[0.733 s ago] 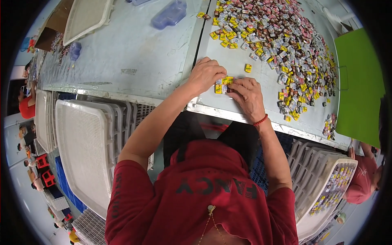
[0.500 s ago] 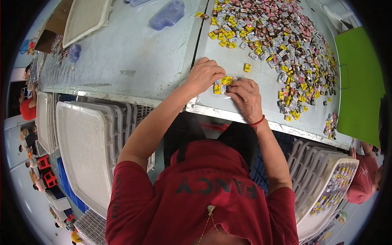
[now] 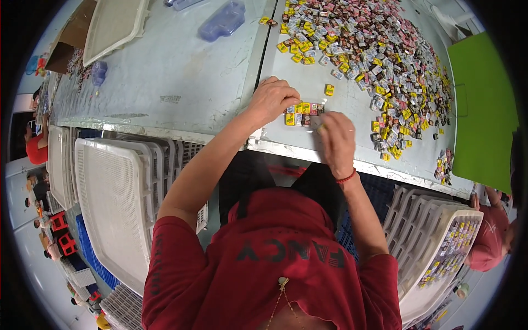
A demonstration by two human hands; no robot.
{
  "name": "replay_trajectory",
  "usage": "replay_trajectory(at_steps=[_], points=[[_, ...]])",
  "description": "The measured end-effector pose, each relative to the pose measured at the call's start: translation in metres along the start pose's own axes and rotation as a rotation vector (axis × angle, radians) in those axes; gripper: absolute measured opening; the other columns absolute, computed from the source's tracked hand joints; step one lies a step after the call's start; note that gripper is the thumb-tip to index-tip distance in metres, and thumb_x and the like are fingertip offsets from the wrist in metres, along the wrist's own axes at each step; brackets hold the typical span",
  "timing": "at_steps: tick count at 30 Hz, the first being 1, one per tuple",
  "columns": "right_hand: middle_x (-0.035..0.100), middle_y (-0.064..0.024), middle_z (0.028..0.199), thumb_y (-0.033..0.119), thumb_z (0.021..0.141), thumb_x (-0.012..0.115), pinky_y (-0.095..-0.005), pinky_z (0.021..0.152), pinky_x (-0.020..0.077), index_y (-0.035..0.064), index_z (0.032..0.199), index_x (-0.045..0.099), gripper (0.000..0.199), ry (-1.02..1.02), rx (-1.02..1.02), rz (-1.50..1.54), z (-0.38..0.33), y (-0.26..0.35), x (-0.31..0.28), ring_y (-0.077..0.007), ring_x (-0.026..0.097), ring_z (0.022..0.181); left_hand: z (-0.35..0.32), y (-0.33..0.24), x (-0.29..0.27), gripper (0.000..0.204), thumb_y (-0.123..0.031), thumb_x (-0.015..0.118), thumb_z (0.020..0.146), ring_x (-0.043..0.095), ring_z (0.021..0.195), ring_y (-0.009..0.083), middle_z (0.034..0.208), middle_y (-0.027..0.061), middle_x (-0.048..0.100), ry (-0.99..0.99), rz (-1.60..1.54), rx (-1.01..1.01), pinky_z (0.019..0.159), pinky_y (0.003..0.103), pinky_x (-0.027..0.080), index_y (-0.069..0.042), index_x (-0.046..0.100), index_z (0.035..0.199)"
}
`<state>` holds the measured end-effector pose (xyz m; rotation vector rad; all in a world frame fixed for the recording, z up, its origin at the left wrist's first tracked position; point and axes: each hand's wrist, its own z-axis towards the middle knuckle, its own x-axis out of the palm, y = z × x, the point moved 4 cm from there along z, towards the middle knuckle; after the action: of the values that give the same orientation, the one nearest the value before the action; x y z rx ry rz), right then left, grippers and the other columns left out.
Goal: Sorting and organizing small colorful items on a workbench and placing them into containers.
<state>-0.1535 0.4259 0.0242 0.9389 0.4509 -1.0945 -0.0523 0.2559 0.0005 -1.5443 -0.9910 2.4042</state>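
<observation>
A small block of tiny wrapped packets [image 3: 306,114], yellow, white, pink and brown, lies in two rows near the table's front edge. My left hand [image 3: 275,100] is at the block's upper left corner, fingers curled and fingertips together against its edge; what they pinch, if anything, is hidden. Just right of the block, my right hand [image 3: 337,140] is smeared by motion. A blurred yellowish spot shows by its fingertips, too unclear to name. One yellow packet [image 3: 329,89] lies alone above the block.
A wide heap of loose packets [image 3: 379,60] covers the far right of the table, beside a green panel [image 3: 477,110]. A clear blue plastic tray [image 3: 221,22] and a white tray [image 3: 114,26] lie at the far left. Stacked white trays [image 3: 110,192] stand below the table on both sides.
My right hand has come off the block and moved right and slightly toward me, uncovering the block's right end. My left hand stays at the upper left corner.
</observation>
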Motion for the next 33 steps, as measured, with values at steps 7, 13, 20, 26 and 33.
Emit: replay_trajectory(at_steps=[7,13,20,26,33], points=[[0.063,-0.0143,0.103,0.001,0.090,0.058,-0.0294,0.081,0.0492,0.0000,0.106,0.062,0.017,-0.126,0.402,0.113,-0.032,-0.032,-0.009,-0.0241,0.062,0.094,0.010,0.004,-0.020,0.015,-0.019,0.065,0.086,0.064,0.070,0.0182,0.082,0.0089,0.070,0.350,-0.167,-0.347,0.065,0.029,0.049,-0.006,0.070,0.090],[0.064,-0.0116,0.097,-0.001,0.081,0.066,-0.0339,0.076,0.0499,0.0031,0.101,0.064,0.020,-0.074,0.216,-0.023,-0.014,-0.012,0.000,-0.0283,0.061,0.088,-0.009,0.028,-0.026,0.018,-0.020,0.066,0.086,0.064,0.068,0.0144,0.079,0.0097,0.070,0.266,-0.336,-0.371,0.063,0.027,0.049,-0.005,0.070,0.095],[0.063,-0.0049,0.094,0.009,0.073,0.073,-0.0378,0.086,0.0436,0.0087,0.095,0.067,0.022,0.094,-0.075,-0.005,0.035,0.010,0.029,-0.0255,0.057,0.096,-0.009,0.018,-0.029,0.019,-0.022,0.065,0.085,0.063,0.065,0.0185,0.077,0.0082,0.069,0.246,-0.163,-0.269,0.062,0.030,0.049,-0.005,0.070,0.093],[0.062,-0.0036,0.097,0.015,0.074,0.073,-0.0386,0.089,0.0407,0.0106,0.094,0.069,0.021,0.166,-0.103,0.027,0.033,-0.002,0.033,-0.0244,0.056,0.097,-0.010,0.017,-0.026,0.019,-0.023,0.065,0.084,0.062,0.063,0.0228,0.075,0.0091,0.067,0.196,-0.153,-0.223,0.060,0.032,0.048,-0.007,0.070,0.092],[0.062,-0.0032,0.096,0.018,0.074,0.073,-0.0402,0.090,0.0400,0.0115,0.095,0.069,0.022,0.182,-0.122,0.032,0.033,0.000,0.030,-0.0235,0.056,0.095,-0.009,0.019,-0.024,0.018,-0.022,0.065,0.083,0.062,0.067,0.0239,0.079,0.0088,0.067,0.248,-0.143,-0.228,0.063,0.033,0.048,-0.007,0.070,0.091]])
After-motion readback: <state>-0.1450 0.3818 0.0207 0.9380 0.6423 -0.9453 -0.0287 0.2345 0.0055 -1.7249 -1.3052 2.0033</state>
